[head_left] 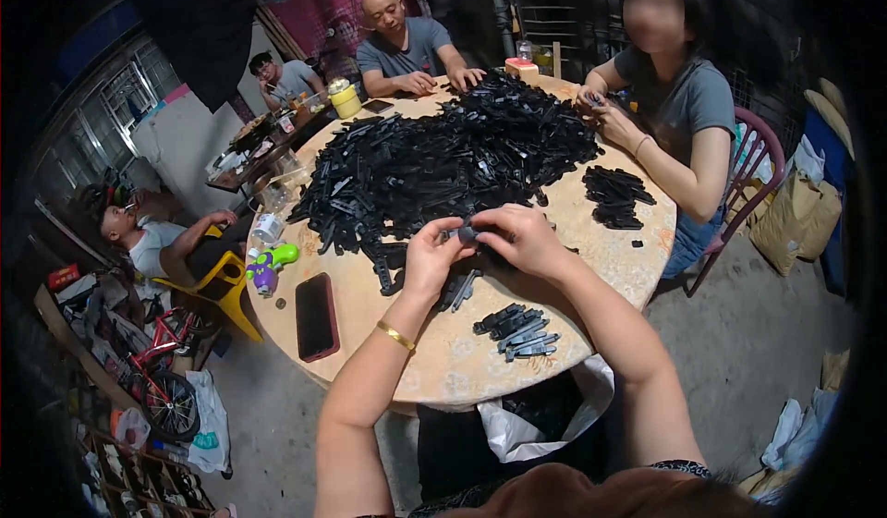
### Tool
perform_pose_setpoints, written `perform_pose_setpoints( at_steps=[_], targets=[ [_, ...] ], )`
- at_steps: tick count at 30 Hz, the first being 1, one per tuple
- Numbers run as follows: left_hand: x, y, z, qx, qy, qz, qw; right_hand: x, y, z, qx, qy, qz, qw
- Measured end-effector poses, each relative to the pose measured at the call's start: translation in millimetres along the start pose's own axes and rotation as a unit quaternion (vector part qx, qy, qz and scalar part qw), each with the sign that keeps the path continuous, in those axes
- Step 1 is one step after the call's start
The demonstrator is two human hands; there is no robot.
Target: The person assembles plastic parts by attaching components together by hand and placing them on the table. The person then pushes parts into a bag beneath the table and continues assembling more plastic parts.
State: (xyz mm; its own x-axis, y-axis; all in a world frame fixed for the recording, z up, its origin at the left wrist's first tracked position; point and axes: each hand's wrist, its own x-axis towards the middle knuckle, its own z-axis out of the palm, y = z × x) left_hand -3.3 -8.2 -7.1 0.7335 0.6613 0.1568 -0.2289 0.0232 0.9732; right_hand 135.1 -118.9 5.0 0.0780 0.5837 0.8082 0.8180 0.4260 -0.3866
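Over the near side of a round table [434, 375], my left hand [432, 257] and my right hand [525, 239] meet, their fingertips pinching a small dark plastic piece [467, 235] between them. A gold bracelet circles my left wrist. Just beyond my hands spreads a large heap of slim black plastic parts [407, 171]. Some loose strips [459, 291] lie beneath my hands. Nearer me, left of my right forearm, is a small group of black and grey parts [519, 331], laid roughly side by side.
A dark phone [317, 316], a green-and-purple toy [268, 268] and a yellow container [345, 99] stand along the table's left. Another small pile [617, 196] lies right. Two co-workers sit across the table. A white bag [517, 439] hangs at the near edge, over my lap.
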Motion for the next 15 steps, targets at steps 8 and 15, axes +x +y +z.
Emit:
perform_pose_setpoints(
  at_steps=[8,15],
  targets=[
    [-4,10,5,0.016,-0.044,-0.011,0.999,0,-3,-3,-0.062,-0.015,-0.046,0.997],
    [-5,20,2,0.154,-0.057,0.111,0.980,0,3,0,-0.035,0.088,-0.018,0.995]
  ],
)
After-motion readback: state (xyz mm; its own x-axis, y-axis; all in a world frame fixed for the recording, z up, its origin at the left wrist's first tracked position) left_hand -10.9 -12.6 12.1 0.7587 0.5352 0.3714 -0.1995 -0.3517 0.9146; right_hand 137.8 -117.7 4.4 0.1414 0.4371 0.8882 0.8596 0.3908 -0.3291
